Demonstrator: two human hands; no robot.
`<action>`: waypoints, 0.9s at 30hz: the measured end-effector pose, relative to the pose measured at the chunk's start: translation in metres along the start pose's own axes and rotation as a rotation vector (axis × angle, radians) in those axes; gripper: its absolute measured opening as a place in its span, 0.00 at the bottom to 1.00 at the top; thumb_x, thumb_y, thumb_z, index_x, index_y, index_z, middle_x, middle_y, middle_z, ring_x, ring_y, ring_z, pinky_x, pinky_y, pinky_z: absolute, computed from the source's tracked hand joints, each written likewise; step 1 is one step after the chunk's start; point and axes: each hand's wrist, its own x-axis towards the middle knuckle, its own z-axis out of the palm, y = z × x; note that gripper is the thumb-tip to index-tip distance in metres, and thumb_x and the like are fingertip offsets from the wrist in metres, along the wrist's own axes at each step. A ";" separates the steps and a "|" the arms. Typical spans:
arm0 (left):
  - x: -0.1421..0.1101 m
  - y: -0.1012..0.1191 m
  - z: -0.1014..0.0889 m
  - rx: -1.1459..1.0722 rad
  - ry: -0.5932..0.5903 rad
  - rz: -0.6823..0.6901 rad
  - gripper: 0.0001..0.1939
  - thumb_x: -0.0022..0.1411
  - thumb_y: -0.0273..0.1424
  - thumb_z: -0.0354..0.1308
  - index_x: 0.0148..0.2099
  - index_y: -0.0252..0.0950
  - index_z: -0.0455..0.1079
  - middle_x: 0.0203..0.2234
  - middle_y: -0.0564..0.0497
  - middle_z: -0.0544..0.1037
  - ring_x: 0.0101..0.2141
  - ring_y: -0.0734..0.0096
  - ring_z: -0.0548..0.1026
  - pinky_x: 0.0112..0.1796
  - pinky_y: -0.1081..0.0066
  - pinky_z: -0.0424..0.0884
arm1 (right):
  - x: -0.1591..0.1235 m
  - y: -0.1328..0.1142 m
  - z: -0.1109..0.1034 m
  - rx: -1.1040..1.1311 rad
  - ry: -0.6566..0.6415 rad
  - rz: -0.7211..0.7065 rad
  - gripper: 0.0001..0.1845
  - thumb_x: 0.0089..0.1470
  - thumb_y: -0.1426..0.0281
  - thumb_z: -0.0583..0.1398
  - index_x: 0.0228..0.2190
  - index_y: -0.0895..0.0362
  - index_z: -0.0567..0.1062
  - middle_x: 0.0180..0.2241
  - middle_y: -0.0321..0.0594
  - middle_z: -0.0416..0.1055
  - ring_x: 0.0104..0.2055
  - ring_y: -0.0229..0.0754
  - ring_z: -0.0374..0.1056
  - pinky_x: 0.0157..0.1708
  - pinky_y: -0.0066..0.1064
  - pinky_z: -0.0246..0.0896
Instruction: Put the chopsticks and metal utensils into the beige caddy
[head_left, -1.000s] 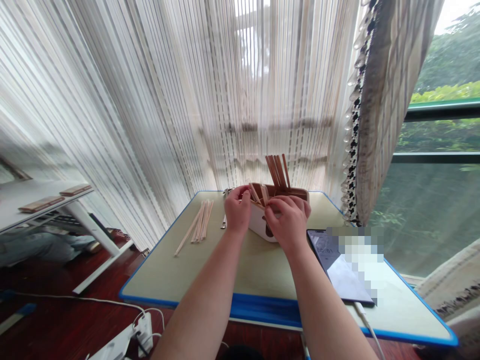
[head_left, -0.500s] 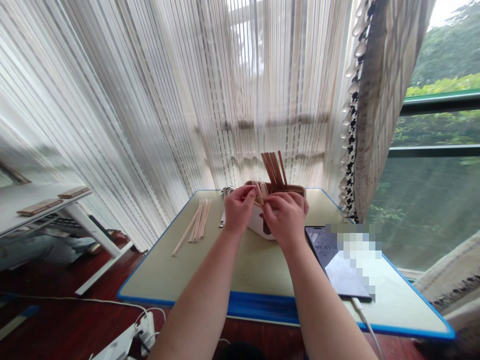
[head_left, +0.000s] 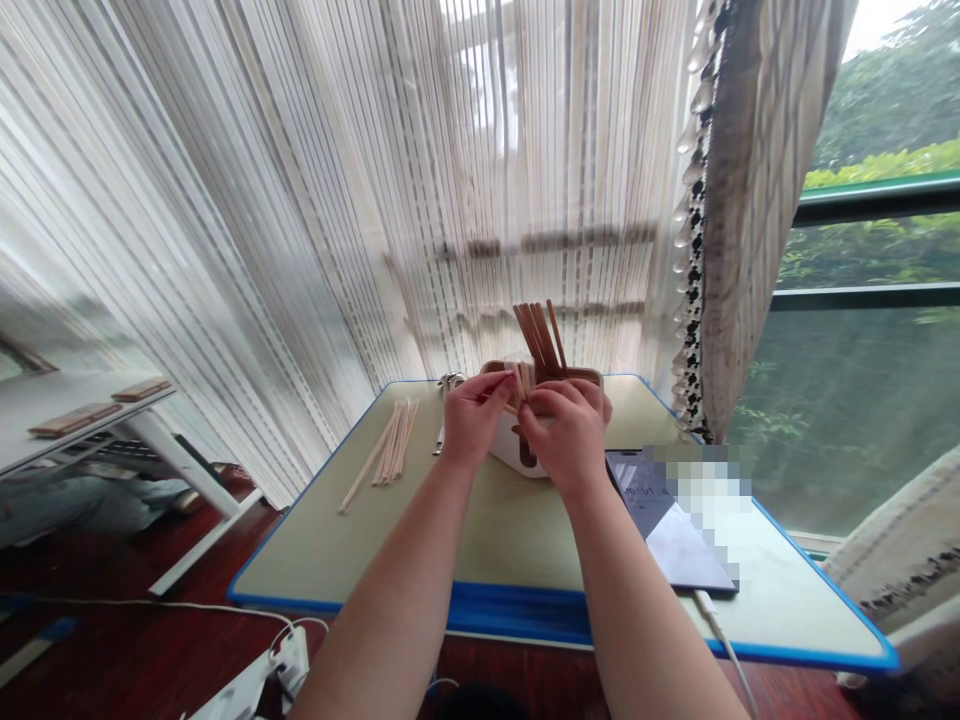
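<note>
A white holder with a wooden rim [head_left: 504, 452] stands at the far middle of the table [head_left: 517, 530]. Dark brown chopsticks [head_left: 538, 338] stick up from its back part. My left hand [head_left: 469, 422] and my right hand [head_left: 564, 435] are together over the holder's front. Both pinch a small bunch of pale chopsticks [head_left: 520, 375] that stands in the holder. My fingers hide the lower part of that bunch.
A loose bundle of pale chopsticks [head_left: 382, 452] lies on the table's left. A metal utensil [head_left: 442, 412] lies beside the holder. A phone [head_left: 667, 515] with a cable lies on the right. Curtains hang behind; a power strip [head_left: 255, 675] lies on the floor.
Both hands have drawn closer together on the pale chopsticks in the holder, gathering them upright. The view has shifted slightly to the right.
</note>
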 end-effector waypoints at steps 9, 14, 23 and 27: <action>-0.003 0.004 0.004 -0.031 0.057 -0.077 0.14 0.54 0.38 0.58 0.37 0.34 0.76 0.29 0.47 0.79 0.28 0.71 0.75 0.30 0.72 0.71 | 0.003 0.005 -0.003 0.020 0.028 0.069 0.07 0.47 0.65 0.59 0.27 0.54 0.77 0.35 0.38 0.75 0.45 0.48 0.60 0.50 0.43 0.48; -0.001 -0.008 0.002 0.060 0.148 -0.116 0.14 0.55 0.38 0.55 0.36 0.34 0.75 0.28 0.47 0.79 0.30 0.70 0.76 0.32 0.71 0.71 | 0.007 0.011 -0.009 0.034 0.104 0.210 0.08 0.46 0.65 0.58 0.26 0.54 0.77 0.35 0.41 0.74 0.45 0.50 0.58 0.46 0.41 0.52; -0.001 -0.015 0.002 0.122 0.178 -0.128 0.13 0.56 0.38 0.55 0.35 0.34 0.75 0.28 0.48 0.79 0.31 0.69 0.76 0.33 0.71 0.70 | 0.006 0.012 -0.009 -0.004 0.122 0.334 0.08 0.42 0.64 0.59 0.24 0.54 0.76 0.43 0.44 0.70 0.50 0.56 0.53 0.49 0.48 0.46; -0.003 -0.010 0.003 0.126 0.156 -0.100 0.12 0.56 0.37 0.55 0.34 0.34 0.75 0.27 0.49 0.79 0.31 0.69 0.76 0.34 0.71 0.70 | 0.005 0.013 -0.006 0.007 0.164 0.339 0.08 0.43 0.64 0.59 0.22 0.55 0.76 0.42 0.45 0.70 0.49 0.53 0.54 0.48 0.46 0.49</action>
